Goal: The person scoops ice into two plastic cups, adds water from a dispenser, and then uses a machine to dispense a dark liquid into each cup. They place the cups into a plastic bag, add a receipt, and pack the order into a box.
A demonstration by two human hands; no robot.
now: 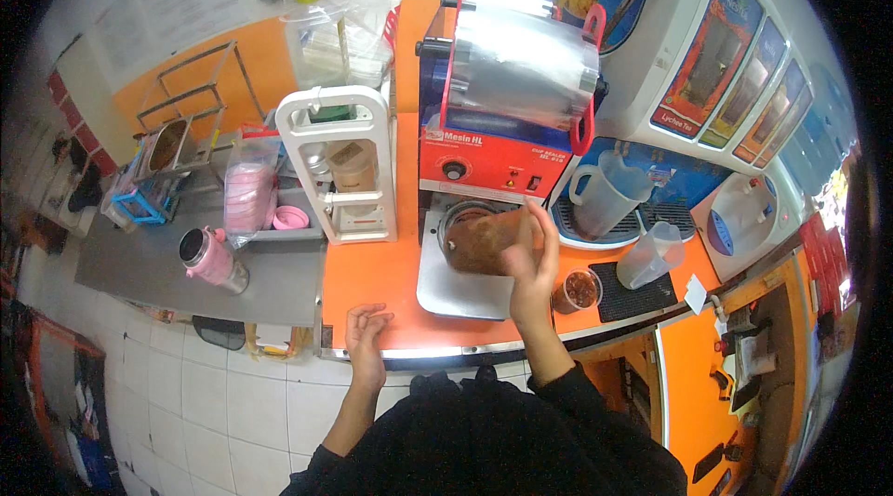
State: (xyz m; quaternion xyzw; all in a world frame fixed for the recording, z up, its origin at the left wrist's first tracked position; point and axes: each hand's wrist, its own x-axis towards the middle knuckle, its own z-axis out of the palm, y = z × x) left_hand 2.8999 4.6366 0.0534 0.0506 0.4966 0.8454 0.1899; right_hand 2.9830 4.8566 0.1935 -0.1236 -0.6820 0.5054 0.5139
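Note:
A clear plastic cup of brown drink [485, 241] is tilted well over in front of the cup sealer [492, 154]. My right hand [536, 269] grips its right end between thumb and fingers. Behind and partly hidden by the cup is the sealer's round metal cup holder [464, 213], set in a silver tray [457, 297]. My left hand [366, 335] hovers by the front edge of the orange counter [349, 280], fingers loosely curled and apart, holding nothing. A second cup of brown drink with ice [579, 290] stands upright right of my right wrist.
A white cup rack [289, 161] stands left of the sealer. On the right are a plastic pitcher [607, 193], a clear measuring jug [649, 255] on a black mat [631, 301], and a drink dispenser [670, 71]. A pink tumbler [216, 262] stands on the grey table [146, 273].

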